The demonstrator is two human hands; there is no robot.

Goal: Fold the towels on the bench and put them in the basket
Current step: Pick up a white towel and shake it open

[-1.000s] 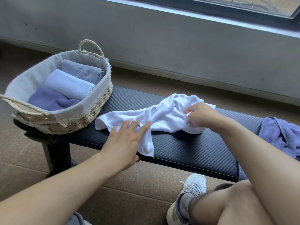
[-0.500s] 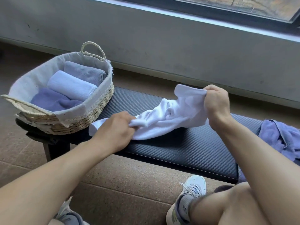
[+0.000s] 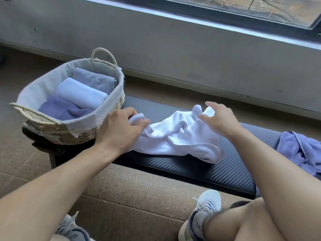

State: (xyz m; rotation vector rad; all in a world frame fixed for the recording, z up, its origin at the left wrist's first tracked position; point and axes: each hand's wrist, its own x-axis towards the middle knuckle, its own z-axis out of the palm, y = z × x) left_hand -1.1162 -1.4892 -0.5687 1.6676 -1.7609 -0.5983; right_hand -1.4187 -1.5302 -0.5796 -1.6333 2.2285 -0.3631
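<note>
Pinching one end of the white towel [image 3: 175, 138] in my left hand [image 3: 119, 131], I hover my right hand [image 3: 218, 119], fingers spread and loose, over the far end, perhaps brushing it. It lies crumpled on the bench [image 3: 199, 167], beside the basket [image 3: 83, 133] of rolled towels. Tugging one-handed could drag it off the front edge, near my shoe [image 3: 199, 216]. The purple towel [image 3: 302, 150] waits at right.
</note>
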